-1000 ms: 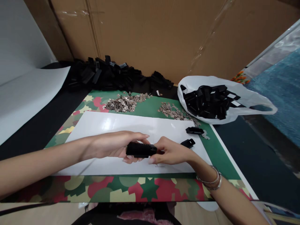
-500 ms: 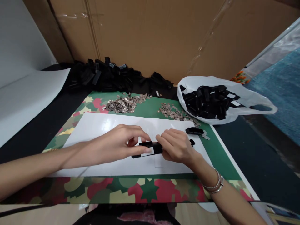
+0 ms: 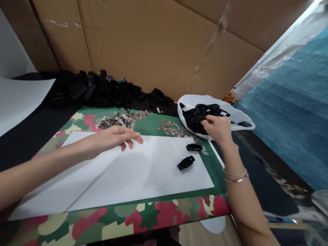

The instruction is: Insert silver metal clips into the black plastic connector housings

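Note:
My left hand [image 3: 120,137] hovers above the white sheet [image 3: 133,171], palm down, fingers stretched out and holding nothing. Over at the white plastic bag [image 3: 188,99], my right hand [image 3: 217,129] is closed at the near side of the opening. Its fingertips meet a black plastic piece [image 3: 200,114] among many similar ones, and the fingers partly hide the contact. A short black plastic part [image 3: 186,163] lies on the right of the sheet. Just beyond it, another black part [image 3: 194,147] rests at the sheet's edge.
Two heaps of small metal pieces, a left heap [image 3: 120,119] and a right heap [image 3: 174,128], lie on the green patterned mat [image 3: 151,125]. A long pile of black parts [image 3: 102,89] runs along the cardboard wall [image 3: 143,44]. A small silver cone [image 3: 158,110] stands behind the heaps.
Both hands have come apart from the labelled black piece they held over the sheet. My right hand has moved right and away to the bag; my left has drawn back left. The view has shifted right.

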Demonstrator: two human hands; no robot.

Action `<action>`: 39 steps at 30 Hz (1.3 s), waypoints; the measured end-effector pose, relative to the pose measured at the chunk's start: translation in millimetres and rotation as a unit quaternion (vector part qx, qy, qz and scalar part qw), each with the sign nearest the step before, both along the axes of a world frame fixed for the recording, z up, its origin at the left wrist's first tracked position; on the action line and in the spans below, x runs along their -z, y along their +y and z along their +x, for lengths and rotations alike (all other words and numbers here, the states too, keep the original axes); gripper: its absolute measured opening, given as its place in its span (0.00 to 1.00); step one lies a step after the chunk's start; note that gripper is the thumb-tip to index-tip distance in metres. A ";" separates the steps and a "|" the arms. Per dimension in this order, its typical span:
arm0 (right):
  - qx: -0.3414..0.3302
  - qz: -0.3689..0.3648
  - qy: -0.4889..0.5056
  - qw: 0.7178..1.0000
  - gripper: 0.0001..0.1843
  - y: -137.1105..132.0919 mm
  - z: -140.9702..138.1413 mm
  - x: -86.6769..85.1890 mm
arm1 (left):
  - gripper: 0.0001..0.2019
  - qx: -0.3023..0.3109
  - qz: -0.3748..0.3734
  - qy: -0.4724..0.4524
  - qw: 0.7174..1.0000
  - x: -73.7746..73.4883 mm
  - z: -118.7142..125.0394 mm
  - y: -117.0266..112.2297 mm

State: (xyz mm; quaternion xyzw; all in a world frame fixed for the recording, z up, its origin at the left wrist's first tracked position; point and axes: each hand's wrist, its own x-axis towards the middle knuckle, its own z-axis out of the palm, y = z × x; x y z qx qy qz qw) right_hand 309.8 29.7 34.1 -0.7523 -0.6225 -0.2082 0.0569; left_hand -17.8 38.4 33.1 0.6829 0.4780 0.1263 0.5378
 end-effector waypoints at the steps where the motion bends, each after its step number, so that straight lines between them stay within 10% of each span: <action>1: 0.030 -0.005 -0.017 0.999 0.13 11.9 14.7 -4.4 | 0.18 0.001 -0.003 -0.009 1.000 -1.5 -1.1 0.3; 10: 0.115 -0.067 -0.084 0.988 0.17 88.8 73.3 -0.1 | 0.17 0.012 0.005 -0.021 1.000 -9.2 -9.0 1.3; 21: 0.141 -0.076 -0.070 0.985 0.19 74.5 80.0 -8.0 | 0.15 -0.014 0.017 -0.034 0.999 1.3 -24.4 25.2; 28: -0.028 -0.131 0.019 0.991 0.22 -0.6 50.5 -7.3 | 0.17 -0.061 0.109 0.028 0.992 0.7 -34.0 33.2; 33: -0.354 -0.261 0.152 0.885 0.28 -61.6 28.0 44.2 | 0.26 -0.073 0.122 0.136 0.981 0.7 -29.5 28.0; 39: -0.437 -0.152 0.189 0.866 0.12 -65.7 -25.2 77.9 | 0.22 0.049 0.079 0.022 0.995 17.7 -0.6 -1.5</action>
